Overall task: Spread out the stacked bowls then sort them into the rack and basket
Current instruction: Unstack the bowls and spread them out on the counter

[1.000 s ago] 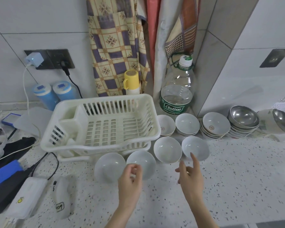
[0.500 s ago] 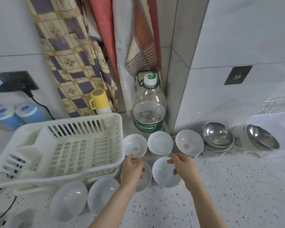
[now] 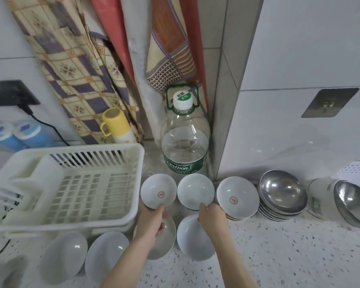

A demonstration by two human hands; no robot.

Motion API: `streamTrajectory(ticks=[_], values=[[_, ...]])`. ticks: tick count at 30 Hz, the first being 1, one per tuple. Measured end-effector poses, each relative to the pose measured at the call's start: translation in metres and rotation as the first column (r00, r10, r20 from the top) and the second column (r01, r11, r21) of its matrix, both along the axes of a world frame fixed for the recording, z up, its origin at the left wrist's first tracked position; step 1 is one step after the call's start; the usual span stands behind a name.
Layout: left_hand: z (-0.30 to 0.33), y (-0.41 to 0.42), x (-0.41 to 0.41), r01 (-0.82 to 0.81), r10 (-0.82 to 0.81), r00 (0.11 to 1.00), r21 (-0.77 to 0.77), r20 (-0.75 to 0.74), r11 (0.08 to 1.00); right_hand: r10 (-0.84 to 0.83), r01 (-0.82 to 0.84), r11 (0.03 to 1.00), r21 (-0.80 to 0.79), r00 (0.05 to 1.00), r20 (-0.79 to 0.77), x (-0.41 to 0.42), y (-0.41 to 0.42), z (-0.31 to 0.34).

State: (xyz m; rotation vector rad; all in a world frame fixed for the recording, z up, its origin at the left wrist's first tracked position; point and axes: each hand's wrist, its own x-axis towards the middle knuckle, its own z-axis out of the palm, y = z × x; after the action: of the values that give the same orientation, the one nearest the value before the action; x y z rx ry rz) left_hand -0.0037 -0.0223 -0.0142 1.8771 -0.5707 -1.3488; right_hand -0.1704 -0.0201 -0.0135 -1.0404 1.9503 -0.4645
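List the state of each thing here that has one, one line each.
Left hand: grips the marked bowl.
Right hand: grips the plain bowl.
Dish rack: holds no bowls.
Water bottle: capped, upright.
Yellow mug: upside down.

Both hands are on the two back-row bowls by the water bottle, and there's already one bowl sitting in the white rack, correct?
Not quite. The head view shows the white rack holding no bowls. The rest stands: the left hand grips the bowl with the red mark and the right hand the plain bowl, by the water bottle.

Both hands hide parts of 2 front bowls (image 3: pixel 195 240).
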Motion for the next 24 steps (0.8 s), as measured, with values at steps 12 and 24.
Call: streamTrajectory(ticks=[12,24], values=[[-0.008,-0.016,0.007,-0.055,0.056,0.998,0.132,-0.002,0.99,0.02,-0.021,1.0,-0.013,0.992,-0.125,0.008,-0.005,-0.009],[-0.001,-0.018,0.008,0.001,-0.002,0.995,0.016,0.1,1.0,-0.081,0.082,0.996,0.018,0.996,-0.027,0.011,-0.01,-0.014]])
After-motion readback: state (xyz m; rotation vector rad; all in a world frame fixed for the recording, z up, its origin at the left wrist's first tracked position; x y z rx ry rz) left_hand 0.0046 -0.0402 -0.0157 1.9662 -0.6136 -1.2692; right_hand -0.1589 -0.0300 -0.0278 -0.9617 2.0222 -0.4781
